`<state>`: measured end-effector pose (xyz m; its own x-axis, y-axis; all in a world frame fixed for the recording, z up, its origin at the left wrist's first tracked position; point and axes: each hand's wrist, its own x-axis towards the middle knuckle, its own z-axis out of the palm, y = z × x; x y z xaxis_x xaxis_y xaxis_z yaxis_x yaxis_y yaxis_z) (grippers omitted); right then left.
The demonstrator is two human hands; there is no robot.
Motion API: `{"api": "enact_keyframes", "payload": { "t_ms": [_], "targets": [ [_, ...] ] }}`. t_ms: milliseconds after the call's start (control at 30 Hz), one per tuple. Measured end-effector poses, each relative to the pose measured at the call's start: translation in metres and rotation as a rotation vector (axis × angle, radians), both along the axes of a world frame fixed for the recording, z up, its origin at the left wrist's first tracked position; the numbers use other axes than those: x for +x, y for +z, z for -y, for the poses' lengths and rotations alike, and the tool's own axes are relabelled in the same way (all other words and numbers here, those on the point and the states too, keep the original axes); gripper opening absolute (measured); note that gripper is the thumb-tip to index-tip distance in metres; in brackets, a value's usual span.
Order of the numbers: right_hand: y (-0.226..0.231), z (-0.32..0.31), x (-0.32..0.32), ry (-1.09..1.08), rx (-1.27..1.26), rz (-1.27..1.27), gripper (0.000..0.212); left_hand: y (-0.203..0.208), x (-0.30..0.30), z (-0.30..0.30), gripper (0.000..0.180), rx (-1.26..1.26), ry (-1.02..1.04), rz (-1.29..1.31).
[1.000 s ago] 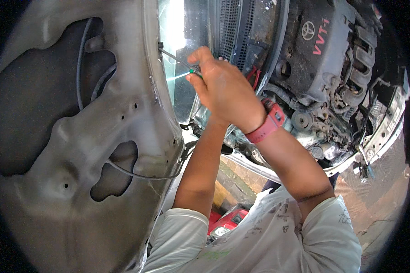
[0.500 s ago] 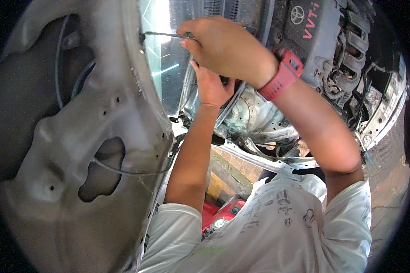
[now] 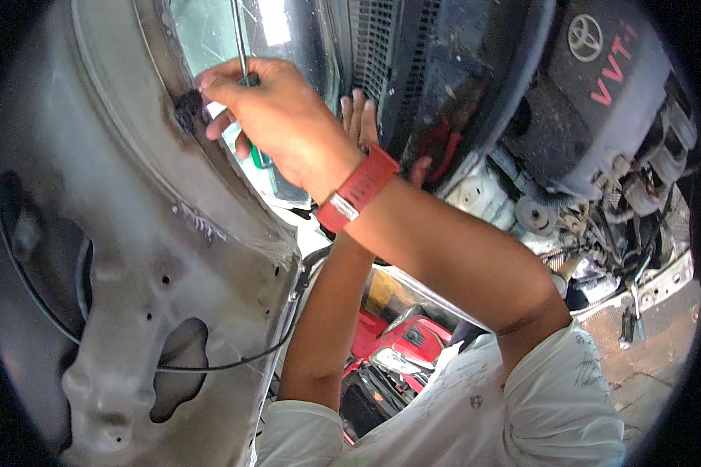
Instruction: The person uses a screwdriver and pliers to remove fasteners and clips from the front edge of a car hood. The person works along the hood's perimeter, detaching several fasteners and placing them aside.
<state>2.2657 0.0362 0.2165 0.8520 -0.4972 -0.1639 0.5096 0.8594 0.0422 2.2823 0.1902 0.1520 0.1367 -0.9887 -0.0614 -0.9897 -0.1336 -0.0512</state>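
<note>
My right hand (image 3: 280, 117), a red watch (image 3: 358, 191) on its wrist, is closed around a screwdriver with a green handle (image 3: 262, 156). The metal shaft (image 3: 239, 35) points away from me over the windshield glass. My thumb and fingertips are beside a small black piece (image 3: 188, 111) on the raised hood's inner edge; whether they touch it I cannot tell. Partly hidden behind my right wrist, my left hand (image 3: 360, 121) has its fingers stretched out by the cowl grille (image 3: 389, 54). A red curved handle (image 3: 446, 152) lies near its thumb.
The bare hood underside (image 3: 125, 233) fills the left, with a black hose (image 3: 241, 362) looping from it. An engine with a dark cover (image 3: 576, 86) is at the right. Below my arms, beyond the fender, stands a red vehicle (image 3: 413, 342).
My right hand has turned, so the screwdriver swings from pointing left at the hood edge to pointing away. Its fingers are now at the black piece. The whole view has shifted.
</note>
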Motion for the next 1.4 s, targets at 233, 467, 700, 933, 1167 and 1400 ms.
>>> {"api": "enact_keyframes", "payload": {
  "t_ms": [233,467,700,933,1167,1400],
  "targets": [
    [-0.013,0.004,0.022,0.049,-0.018,0.146,0.028,0.006,0.015,-0.001,0.091,0.183,0.114,-0.007],
    [-0.019,0.009,0.028,0.156,-0.029,0.207,0.023,-0.020,0.045,-0.028,0.049,0.058,0.259,-0.245],
    [-0.019,0.005,0.034,0.222,0.140,0.300,0.034,-0.018,0.035,-0.029,0.039,0.033,0.248,-0.122],
    [-0.028,0.012,0.036,0.298,0.184,0.332,0.031,-0.026,0.043,-0.041,0.037,0.134,0.338,-0.100],
    [-0.011,0.015,0.034,0.296,0.103,0.335,0.028,-0.033,0.072,-0.091,0.035,0.383,0.110,0.346],
    [-0.014,0.011,0.042,0.231,0.190,0.301,0.024,-0.031,0.041,-0.029,0.038,-0.152,0.139,-0.156]
  ]
}}
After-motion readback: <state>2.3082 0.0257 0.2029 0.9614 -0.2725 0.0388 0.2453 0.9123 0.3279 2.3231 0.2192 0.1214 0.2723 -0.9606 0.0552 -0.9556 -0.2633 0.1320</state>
